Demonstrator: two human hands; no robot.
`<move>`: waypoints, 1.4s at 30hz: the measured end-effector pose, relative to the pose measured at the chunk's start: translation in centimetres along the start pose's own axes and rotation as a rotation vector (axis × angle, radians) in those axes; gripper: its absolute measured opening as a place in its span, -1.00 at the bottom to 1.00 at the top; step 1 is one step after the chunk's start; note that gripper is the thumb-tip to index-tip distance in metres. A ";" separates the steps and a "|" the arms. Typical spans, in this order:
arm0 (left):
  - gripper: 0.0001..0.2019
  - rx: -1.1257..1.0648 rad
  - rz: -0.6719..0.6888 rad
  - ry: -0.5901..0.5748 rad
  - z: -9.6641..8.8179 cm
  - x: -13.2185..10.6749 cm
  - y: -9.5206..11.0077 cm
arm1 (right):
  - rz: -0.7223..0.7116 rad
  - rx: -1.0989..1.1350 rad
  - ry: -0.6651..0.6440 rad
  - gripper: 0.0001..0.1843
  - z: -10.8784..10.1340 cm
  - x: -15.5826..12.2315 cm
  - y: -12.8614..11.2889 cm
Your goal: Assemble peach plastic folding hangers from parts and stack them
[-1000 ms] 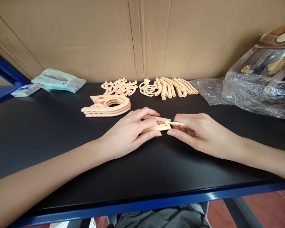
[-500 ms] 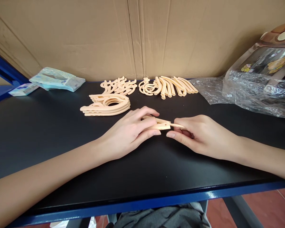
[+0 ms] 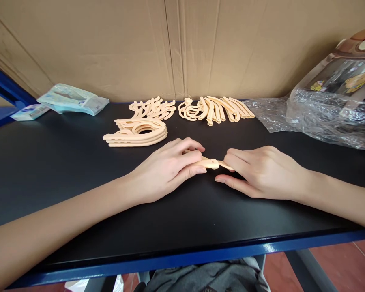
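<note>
A small peach plastic part (image 3: 209,163) lies low over the black tabletop (image 3: 63,170), between both hands. My left hand (image 3: 166,168) is closed round its left end, fingers curled over it. My right hand (image 3: 261,172) pinches a thin peach strip at its right end; thumb stretched forward along the table. Most of the part is hidden under the fingers. Behind the hands lie a stack of curved peach pieces (image 3: 136,133), a heap of hook-shaped peach pieces (image 3: 152,108) and a row of peach strips (image 3: 215,109).
Cardboard (image 3: 182,44) lines the back wall. Pale blue packets (image 3: 69,99) lie at the back left. Crumpled clear plastic wrap (image 3: 319,117) and a wrapped bottle (image 3: 343,77) sit at the back right. The table's blue front edge (image 3: 200,255) runs below my arms.
My right hand has turned flatter, its thumb sliding forward and down. The peach part has sunk lower and shows less between the fingers. My left hand has barely moved.
</note>
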State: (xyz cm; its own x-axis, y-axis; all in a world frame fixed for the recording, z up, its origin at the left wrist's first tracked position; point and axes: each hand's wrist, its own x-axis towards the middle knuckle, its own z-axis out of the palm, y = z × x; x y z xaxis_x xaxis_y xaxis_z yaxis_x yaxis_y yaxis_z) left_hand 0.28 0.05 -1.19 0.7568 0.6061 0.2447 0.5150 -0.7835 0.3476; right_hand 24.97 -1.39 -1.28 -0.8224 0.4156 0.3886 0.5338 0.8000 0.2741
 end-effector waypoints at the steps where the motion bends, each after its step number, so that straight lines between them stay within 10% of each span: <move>1: -0.67 0.004 -0.003 -0.009 0.0 0.0 0.0 | -0.017 -0.024 0.005 -0.60 0.0 0.0 0.0; 25: -0.70 -0.011 0.054 -0.028 -0.1 0.0 -0.2 | -0.183 -0.239 0.152 -0.56 -0.6 0.2 -0.2; 42: -0.66 -0.072 -0.080 0.059 0.0 0.2 -0.2 | -0.017 0.033 -0.070 -0.42 -1.3 0.6 2.8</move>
State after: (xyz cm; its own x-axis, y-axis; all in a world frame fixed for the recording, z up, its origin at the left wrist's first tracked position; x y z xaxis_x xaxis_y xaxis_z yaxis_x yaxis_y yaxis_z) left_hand 0.26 0.33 -1.19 0.6888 0.6747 0.2654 0.5409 -0.7220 0.4315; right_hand 26.23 0.59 0.86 -0.8436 0.4305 0.3211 0.5140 0.8203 0.2507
